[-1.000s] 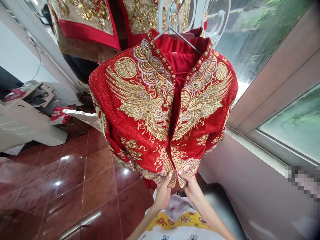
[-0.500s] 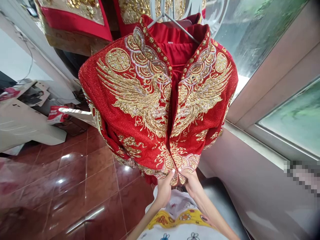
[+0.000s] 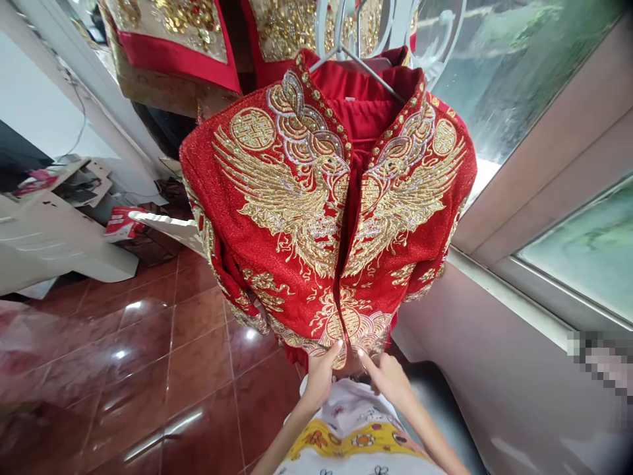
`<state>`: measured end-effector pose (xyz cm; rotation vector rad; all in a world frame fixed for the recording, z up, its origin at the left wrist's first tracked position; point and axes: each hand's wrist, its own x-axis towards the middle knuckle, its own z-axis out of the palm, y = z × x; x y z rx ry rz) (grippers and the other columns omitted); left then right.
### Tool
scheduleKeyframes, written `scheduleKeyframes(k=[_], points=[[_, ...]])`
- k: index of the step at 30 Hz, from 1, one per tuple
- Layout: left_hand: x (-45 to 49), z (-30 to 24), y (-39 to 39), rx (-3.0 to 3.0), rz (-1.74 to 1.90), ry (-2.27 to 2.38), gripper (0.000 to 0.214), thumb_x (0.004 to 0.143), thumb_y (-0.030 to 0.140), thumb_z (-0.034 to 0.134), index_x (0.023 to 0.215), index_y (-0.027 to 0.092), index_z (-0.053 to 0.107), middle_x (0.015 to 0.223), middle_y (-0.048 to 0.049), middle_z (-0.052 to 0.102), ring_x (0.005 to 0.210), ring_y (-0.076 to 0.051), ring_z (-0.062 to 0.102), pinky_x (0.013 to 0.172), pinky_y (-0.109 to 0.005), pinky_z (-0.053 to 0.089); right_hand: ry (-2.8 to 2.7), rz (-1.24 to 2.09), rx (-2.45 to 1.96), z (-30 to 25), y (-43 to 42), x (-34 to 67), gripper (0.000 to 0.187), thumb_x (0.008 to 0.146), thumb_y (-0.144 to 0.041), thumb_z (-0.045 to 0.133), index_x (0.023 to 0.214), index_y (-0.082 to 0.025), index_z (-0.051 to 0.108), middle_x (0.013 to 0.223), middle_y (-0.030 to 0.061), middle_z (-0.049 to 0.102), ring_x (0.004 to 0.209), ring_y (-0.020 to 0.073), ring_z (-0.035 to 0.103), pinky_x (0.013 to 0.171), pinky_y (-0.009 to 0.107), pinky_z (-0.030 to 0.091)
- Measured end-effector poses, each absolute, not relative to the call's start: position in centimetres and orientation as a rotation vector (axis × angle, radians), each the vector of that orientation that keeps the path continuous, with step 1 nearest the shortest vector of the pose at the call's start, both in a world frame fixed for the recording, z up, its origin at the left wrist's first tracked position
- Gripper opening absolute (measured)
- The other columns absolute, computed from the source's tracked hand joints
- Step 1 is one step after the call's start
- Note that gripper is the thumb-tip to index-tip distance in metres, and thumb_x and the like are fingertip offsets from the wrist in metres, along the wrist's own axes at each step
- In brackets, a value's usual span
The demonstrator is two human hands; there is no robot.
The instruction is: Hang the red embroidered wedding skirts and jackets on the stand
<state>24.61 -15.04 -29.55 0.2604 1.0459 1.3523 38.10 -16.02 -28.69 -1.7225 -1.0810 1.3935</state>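
A red jacket [image 3: 306, 257] with gold embroidered birds and round medallions hangs in front of me on a white wire hanger [image 3: 341, 49]. Its stand collar is studded with gold, and the front edges lie slightly apart from collar to hem. At the bottom of the front opening my left hand [image 3: 321, 376] is closed, thumb on the embroidered hem and fingers hidden beneath. Just across the opening, my right hand [image 3: 390, 379] has its thumb or forefinger tip against the other hem corner, the rest of its fingers curled and partly hidden.
Another red and gold garment [image 3: 182, 56] hangs behind, at the upper left. A window frame [image 3: 548, 178] and sill run along the right. A black seat [image 3: 440, 402] stands below the sill. White furniture [image 3: 64, 231] stands left on the red tiled floor [image 3: 192, 369].
The jacket's upper part sits a little lower and further right in view, as does the background. My right hand has shifted slightly right, its knuckles now more raised; my left still holds the hem.
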Motion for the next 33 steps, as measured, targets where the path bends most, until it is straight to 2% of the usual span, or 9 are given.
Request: scheduleKeyframes(k=[2,4,6,9,17,28,33], points=[[24.5,-29.9,-14.9,0.317,1.375,1.039,0.051,0.063,0.016,0.076,0.111,0.02,0.059,0.103,-0.0064,0.069,0.113,-0.022,0.055,0.101,-0.035,0.04,-1.299,1.091,-1.856,-28.2,-15.9,38.6,0.047,0.067,-0.051,0.065,0.039,-0.02,0.045,0.038,0.0019,0.047,0.038,0.0118,0.041,0.044,0.025,0.028],[24.4,-30.3,-14.8,0.352,1.364,1.024,0.05,0.062,0.017,0.076,0.11,0.019,0.06,0.102,-0.0073,0.069,0.111,-0.023,0.057,0.1,-0.036,0.041,-1.416,1.006,-1.786,-27.7,-15.1,38.3,0.04,0.073,-0.05,0.058,0.047,-0.02,0.052,0.047,0.0032,0.055,0.045,0.0137,0.046,0.047,0.025,0.03],[24.5,-30.7,-14.8,0.373,1.345,1.012,0.048,0.063,0.018,0.075,0.109,0.018,0.06,0.103,-0.0086,0.068,0.11,-0.023,0.057,0.1,-0.037,0.04,-1.473,1.088,-1.677,-27.7,-14.0,37.4,0.037,0.077,-0.048,0.052,0.055,-0.019,0.056,0.053,0.0046,0.06,0.049,0.0156,0.051,0.049,0.025,0.033],[24.6,-31.1,-14.6,0.403,1.36,1.02,0.046,0.064,0.019,0.074,0.109,0.016,0.061,0.103,-0.0097,0.068,0.11,-0.024,0.057,0.1,-0.039,0.04,-1.426,1.159,-1.631,-28.4,-12.7,36.4,0.036,0.075,-0.046,0.054,0.052,-0.018,0.053,0.049,0.0044,0.059,0.046,0.0158,0.052,0.047,0.025,0.034],[24.8,-31.8,-14.1,0.33,1.418,1.116,0.043,0.057,0.017,0.078,0.098,0.015,0.064,0.098,-0.0083,0.069,0.096,-0.022,0.064,0.091,-0.035,0.046,-1.142,1.402,-1.526,-29.9,-12.5,35.1,0.033,0.069,-0.046,0.058,0.052,-0.019,0.052,0.041,0.0012,0.055,0.032,0.0122,0.044,0.036,0.023,0.031],[26.0,-33.6,-12.6,0.332,1.452,1.274,0.033,0.057,0.019,0.078,0.087,0.015,0.065,0.093,-0.0076,0.07,0.102,-0.022,0.061,0.1,-0.037,0.038,-0.843,1.292,-1.503,-30.6,-12.1,34.4,0.025,0.062,-0.041,0.059,0.057,-0.018,0.051,0.042,-0.0048,0.045,0.039,0.0082,0.034,0.041,0.022,0.026],[25.7,-34.3,-12.3,0.608,1.409,1.396,0.028,0.058,0.022,0.076,0.084,0.017,0.066,0.094,-0.0066,0.07,0.093,-0.021,0.063,0.094,-0.036,0.043,-0.776,1.565,-1.452,-30.1,-11.4,34.7,0.026,0.06,-0.036,0.055,0.044,-0.017,0.049,0.032,-0.0041,0.038,0.03,0.006,0.025,0.035,0.022,0.017]])
